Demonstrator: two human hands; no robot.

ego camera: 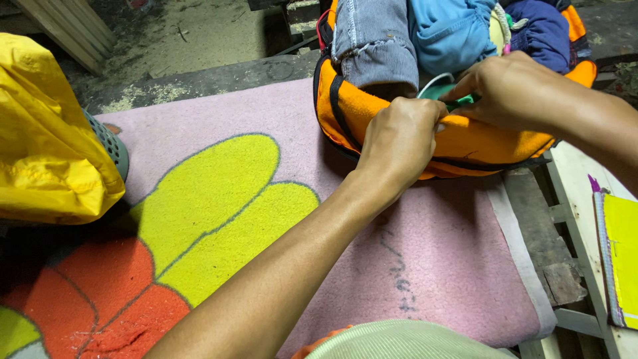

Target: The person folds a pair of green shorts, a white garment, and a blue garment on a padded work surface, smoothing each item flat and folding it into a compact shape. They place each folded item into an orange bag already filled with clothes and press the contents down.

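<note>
**Orange fleece bag [465, 143], stuffed with clothes, gripped at its rim**

Sits at the far right end of a pink pile mat with yellow and red petal shapes [425, 266], lying over a worn wooden bench [541, 252]. Packed with folded grey denim [372, 40], a bright blue garment [448, 30] and a dark blue one [545, 30]. Left hand [399, 143] curled into a fist on the near edge of the bag, fingers pressed together and clamped on the orange fabric. Right hand [515, 90] just beside it, reaching in from the right, fingertips pinching a small green piece [458, 101] at the bag's opening; exact grip partly hidden. Crumpled yellow plastic sheet [46, 133] over a grey perforated basket [109, 143] at the far left. Yellow-covered notebook [621, 259] on a pale slatted frame at the right edge.
</note>
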